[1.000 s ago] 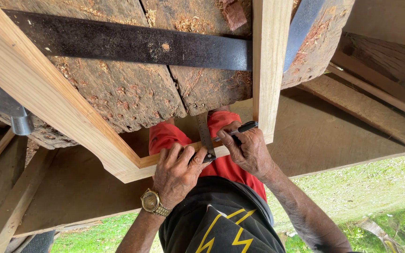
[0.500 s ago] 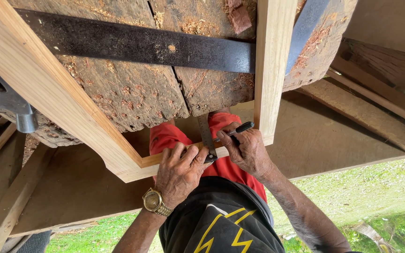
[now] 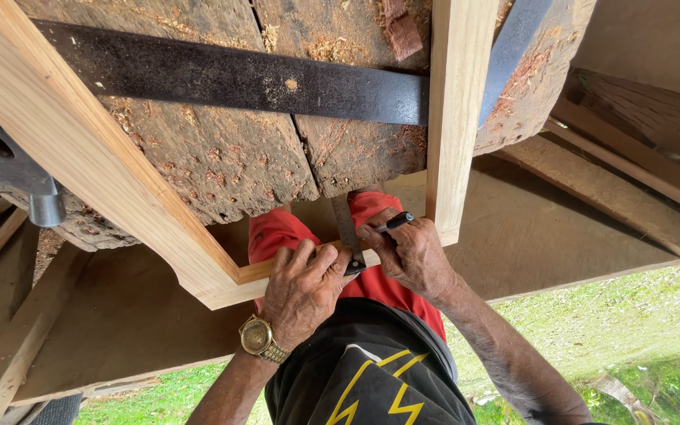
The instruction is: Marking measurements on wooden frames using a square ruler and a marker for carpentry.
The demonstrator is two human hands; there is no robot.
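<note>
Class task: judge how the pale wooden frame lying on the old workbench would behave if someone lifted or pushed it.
The wooden frame would probably stay stiff: its rails look thick and squarely joined. It likely feels fairly light for its size, being open in the middle. Pushed, it would probably slide rather than roll, since its flat rails rest on the rough workbench.

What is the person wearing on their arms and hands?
Both forearms are bare, with no sleeves or gloves showing. The left hand has a round gold-coloured wristwatch with a metal band at its wrist. The right hand wears nothing; no rings show.
</note>
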